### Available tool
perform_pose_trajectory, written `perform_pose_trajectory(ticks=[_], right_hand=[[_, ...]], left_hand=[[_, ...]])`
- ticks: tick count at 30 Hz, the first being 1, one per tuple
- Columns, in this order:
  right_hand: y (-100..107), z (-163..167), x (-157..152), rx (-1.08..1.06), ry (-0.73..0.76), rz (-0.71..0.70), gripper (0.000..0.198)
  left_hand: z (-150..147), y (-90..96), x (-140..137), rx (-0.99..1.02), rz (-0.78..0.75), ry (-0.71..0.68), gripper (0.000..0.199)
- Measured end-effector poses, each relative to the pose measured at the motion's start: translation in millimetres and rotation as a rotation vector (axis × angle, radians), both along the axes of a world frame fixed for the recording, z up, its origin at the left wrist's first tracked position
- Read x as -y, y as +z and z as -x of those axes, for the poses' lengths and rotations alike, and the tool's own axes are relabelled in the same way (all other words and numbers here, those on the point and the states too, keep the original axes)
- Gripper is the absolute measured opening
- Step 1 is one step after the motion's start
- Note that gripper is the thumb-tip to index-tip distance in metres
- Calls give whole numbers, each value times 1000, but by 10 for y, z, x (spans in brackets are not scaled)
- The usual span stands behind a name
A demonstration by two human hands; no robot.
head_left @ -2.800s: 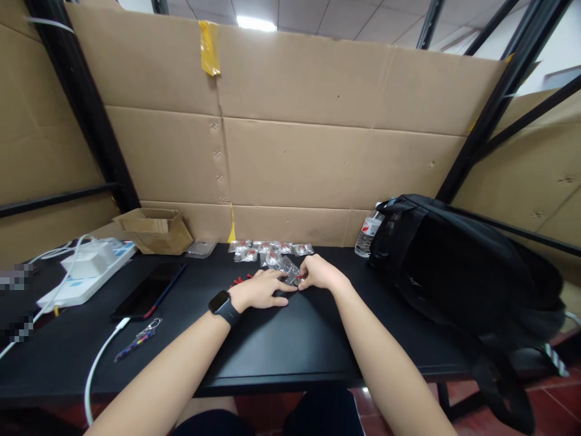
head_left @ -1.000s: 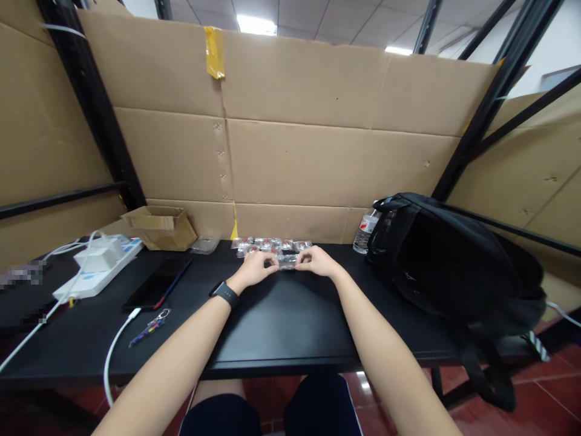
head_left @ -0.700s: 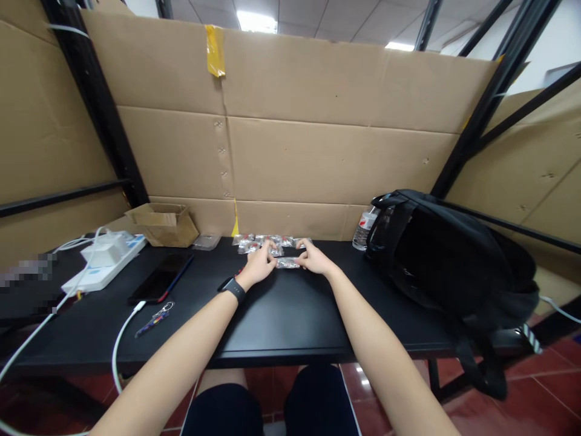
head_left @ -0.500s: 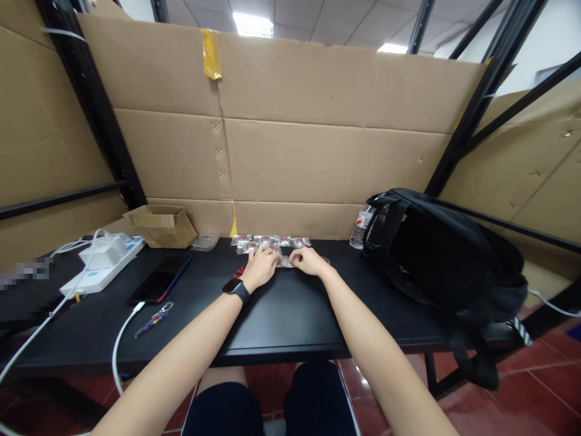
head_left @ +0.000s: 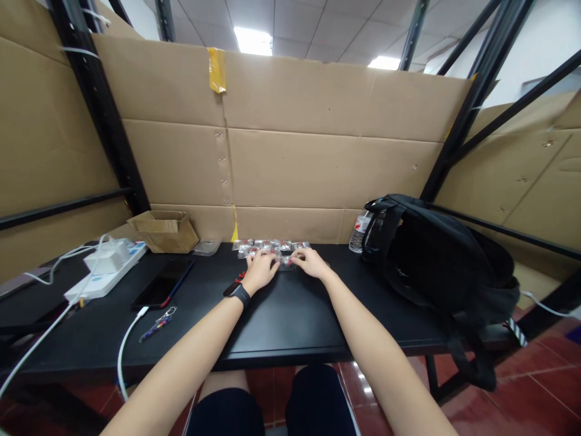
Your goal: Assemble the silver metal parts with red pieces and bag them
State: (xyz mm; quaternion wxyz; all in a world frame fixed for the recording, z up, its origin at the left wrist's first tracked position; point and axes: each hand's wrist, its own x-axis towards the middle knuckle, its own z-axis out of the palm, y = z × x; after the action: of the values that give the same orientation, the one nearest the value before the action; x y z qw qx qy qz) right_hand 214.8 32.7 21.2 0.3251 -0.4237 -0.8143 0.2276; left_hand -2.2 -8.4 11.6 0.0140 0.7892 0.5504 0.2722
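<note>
Several small clear packets (head_left: 245,244) with red and silvery contents lie in rows near the back of the black table (head_left: 290,321). One packet (head_left: 285,263) lies in front of those rows, between my hands. My right hand (head_left: 313,264) pinches its right edge with curled fingers. My left hand (head_left: 260,270), with a black watch (head_left: 236,290) on the wrist, rests over the packets on the left, fingers somewhat spread and thumb near the front packet's left edge. Small red pieces (head_left: 241,276) show beside the left hand, partly covered by it.
A black backpack (head_left: 445,260) and a water bottle (head_left: 358,233) stand on the right. To the left are a brown paper box (head_left: 166,233), a clear plastic tray (head_left: 207,247), a phone (head_left: 163,283), a keychain (head_left: 157,326) and a power strip (head_left: 104,280) with cables. Cardboard walls the back.
The camera view has tilted up slightly. My left fingers have shifted a little and spread over the packets, and more of the front packet shows between my hands.
</note>
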Motion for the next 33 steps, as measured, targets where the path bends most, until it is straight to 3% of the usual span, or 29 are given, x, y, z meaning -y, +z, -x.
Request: perform_pose_trajectory(ticks=[4,6,9,12,14,17,22,27,30,33], right_hand=[[-122,-6,-52,-128,100,185,51],[-182,1,-73,-129,114,205,58],[-218,5,-93,-99,-20,132,50],[-184,-10,-110,-8,-229,15,41],[-146,-16,-131,102,-352,-39,31],[-103,15,-182,273,-445,-67,17],[-77,104,-225,400,-467,-80,22],[54,-112,-159,466,-455,-93,30],[138,-399,-126,542,-446,36,63],[162,-642,-131,515,-331,189,63]], left_hand=[[24,-4,-37,77,87,35,22],[26,1,-30,71,87,25,25],[45,55,-5,38,24,36,34],[163,147,-16,12,-92,160,33],[323,192,-64,2,-92,218,29],[636,199,-170,-55,66,134,22],[972,163,-258,-91,282,-133,24],[862,168,-239,-153,272,-141,13],[763,150,-229,-184,275,-108,9],[718,126,-222,-208,239,-108,11]])
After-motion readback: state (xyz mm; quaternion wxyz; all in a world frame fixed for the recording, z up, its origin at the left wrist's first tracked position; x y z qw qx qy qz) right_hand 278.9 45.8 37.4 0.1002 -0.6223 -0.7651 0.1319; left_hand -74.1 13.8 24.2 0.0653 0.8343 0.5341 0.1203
